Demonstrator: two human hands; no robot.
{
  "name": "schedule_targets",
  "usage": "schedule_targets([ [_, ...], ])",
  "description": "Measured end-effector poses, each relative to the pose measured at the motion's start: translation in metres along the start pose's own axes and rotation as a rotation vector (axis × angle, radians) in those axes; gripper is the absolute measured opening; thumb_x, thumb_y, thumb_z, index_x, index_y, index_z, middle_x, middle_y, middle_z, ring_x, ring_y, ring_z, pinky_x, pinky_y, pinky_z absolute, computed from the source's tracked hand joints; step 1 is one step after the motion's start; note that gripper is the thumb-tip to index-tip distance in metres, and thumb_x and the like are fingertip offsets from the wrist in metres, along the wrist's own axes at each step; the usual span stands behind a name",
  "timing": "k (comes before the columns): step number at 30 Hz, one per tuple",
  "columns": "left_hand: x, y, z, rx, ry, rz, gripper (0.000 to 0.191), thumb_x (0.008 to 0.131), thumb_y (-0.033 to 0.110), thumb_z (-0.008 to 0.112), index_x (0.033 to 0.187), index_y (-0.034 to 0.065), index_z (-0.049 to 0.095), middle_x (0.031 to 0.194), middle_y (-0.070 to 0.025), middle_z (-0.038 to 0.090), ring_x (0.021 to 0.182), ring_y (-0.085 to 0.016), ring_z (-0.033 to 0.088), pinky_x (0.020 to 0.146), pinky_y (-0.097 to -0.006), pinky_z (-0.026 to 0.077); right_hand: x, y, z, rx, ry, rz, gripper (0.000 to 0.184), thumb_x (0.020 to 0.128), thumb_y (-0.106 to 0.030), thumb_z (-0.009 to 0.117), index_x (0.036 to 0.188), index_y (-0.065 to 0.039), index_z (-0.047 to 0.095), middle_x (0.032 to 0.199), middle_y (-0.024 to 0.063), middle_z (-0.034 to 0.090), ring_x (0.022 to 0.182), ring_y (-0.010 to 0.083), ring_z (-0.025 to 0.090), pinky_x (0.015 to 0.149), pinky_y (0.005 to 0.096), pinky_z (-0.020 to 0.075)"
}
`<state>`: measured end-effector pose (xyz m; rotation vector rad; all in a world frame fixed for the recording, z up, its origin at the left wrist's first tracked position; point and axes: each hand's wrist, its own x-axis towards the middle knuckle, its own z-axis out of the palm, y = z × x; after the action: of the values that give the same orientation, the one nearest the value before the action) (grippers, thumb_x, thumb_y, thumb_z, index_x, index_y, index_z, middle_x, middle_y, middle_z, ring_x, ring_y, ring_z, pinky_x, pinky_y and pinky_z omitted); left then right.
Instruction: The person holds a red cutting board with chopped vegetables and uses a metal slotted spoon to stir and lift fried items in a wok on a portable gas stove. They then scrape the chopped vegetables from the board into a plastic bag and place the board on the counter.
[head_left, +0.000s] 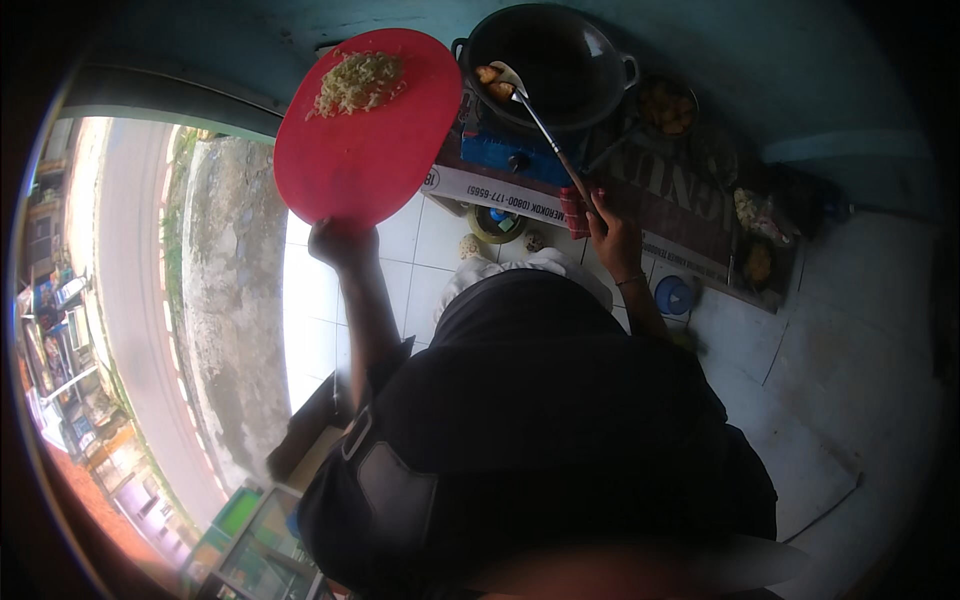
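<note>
My left hand grips the near edge of a red oval cutting board, raised left of the wok. On the board's far half lies a heap of pale shredded vegetable. My right hand is closed on the handle of a long metal spatula. The spatula's head is inside the left part of a dark wok, with a few browned fried pieces on it. The wok stands on a blue stove. A red checked cloth hangs just beside my right hand.
Right of the wok stands a round container of fried pieces. Further right are a plastic bag and another browned food item on the printed table cover. A blue container is below the table edge. A glass case stands lower left.
</note>
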<state>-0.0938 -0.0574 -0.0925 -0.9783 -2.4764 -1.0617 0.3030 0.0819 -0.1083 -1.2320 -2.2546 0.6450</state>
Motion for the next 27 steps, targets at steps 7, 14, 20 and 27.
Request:
schedule_targets([
  [7, 0.0, -0.001, 0.001, 0.048, 0.113, 0.12, 0.021, 0.077, 0.028, 0.072, 0.069, 0.0085, 0.068, 0.065, -0.0054, 0.068, 0.059, -0.024, 0.068, 0.057, -0.0331, 0.055, -0.003, 0.015, 0.008, -0.098, 0.019, -0.031, 0.045, 0.088, -0.01, 0.064, 0.133, -0.008, 0.057, 0.108, 0.0186, 0.067, 0.097, 0.0372, 0.066, 0.082, 0.0438, 0.0525],
  [14, -0.001, 0.008, -0.004, 0.079, -0.02, -0.056, 0.015, 0.069, 0.002, 0.078, 0.08, -0.0007, 0.069, 0.08, -0.0054, 0.073, 0.071, -0.016, 0.07, 0.065, -0.0235, 0.054, -0.005, 0.016, 0.008, -0.086, -0.016, 0.021, 0.046, 0.088, -0.013, 0.066, 0.132, -0.008, 0.058, 0.108, 0.0189, 0.067, 0.103, 0.0378, 0.064, 0.086, 0.0438, 0.0517],
  [20, -0.001, 0.004, -0.001, 0.026, -0.014, -0.075, 0.015, 0.068, 0.002, 0.078, 0.08, -0.0009, 0.07, 0.08, -0.006, 0.073, 0.071, -0.016, 0.07, 0.065, -0.0239, 0.054, -0.005, 0.012, 0.006, -0.086, 0.006, 0.011, 0.044, 0.089, -0.013, 0.065, 0.132, -0.008, 0.059, 0.109, 0.0194, 0.067, 0.103, 0.0386, 0.064, 0.087, 0.0442, 0.0514],
  [27, 0.0, 0.002, 0.0, -0.014, 0.049, 0.07, 0.014, 0.069, 0.003, 0.079, 0.079, -0.0003, 0.07, 0.078, -0.0063, 0.073, 0.068, -0.016, 0.07, 0.063, -0.0232, 0.054, -0.003, 0.006, 0.003, -0.041, -0.004, 0.038, 0.039, 0.091, -0.01, 0.061, 0.13, -0.007, 0.059, 0.111, 0.0186, 0.065, 0.098, 0.0392, 0.064, 0.083, 0.044, 0.0523],
])
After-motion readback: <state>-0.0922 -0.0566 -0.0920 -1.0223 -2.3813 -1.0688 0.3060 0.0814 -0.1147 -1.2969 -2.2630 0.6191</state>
